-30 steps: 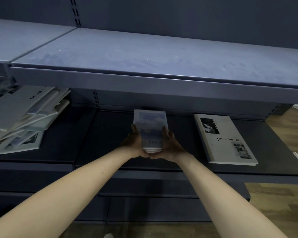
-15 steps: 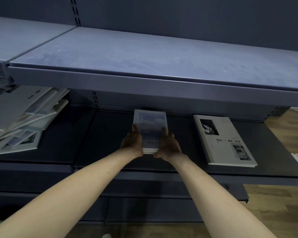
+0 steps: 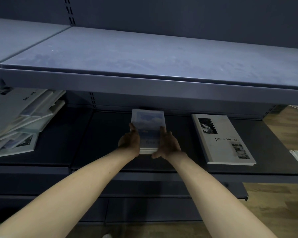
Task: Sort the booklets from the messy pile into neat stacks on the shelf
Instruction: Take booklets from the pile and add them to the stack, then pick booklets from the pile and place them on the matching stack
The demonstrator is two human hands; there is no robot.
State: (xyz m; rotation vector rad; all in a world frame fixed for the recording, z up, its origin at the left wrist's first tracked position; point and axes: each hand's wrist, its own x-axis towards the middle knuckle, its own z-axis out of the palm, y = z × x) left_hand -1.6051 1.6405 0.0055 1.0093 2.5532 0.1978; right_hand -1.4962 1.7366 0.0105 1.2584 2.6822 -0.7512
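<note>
Blue booklet stack [image 3: 148, 127] is now squared flat on the shelf [image 3: 273, 162], flanked by left hand [image 3: 129, 141] and right hand [image 3: 168, 145] with straight fingers pressing; messy pile [image 3: 21, 121] remains unsorted.

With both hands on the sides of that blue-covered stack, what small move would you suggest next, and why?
Probably let go and reach left to the messy pile for another booklet. The blue stack already lies flat on the lower shelf, edges looking even between the left hand and right hand.

Shop: slotted metal display shelving [image 3: 144, 83]
</note>
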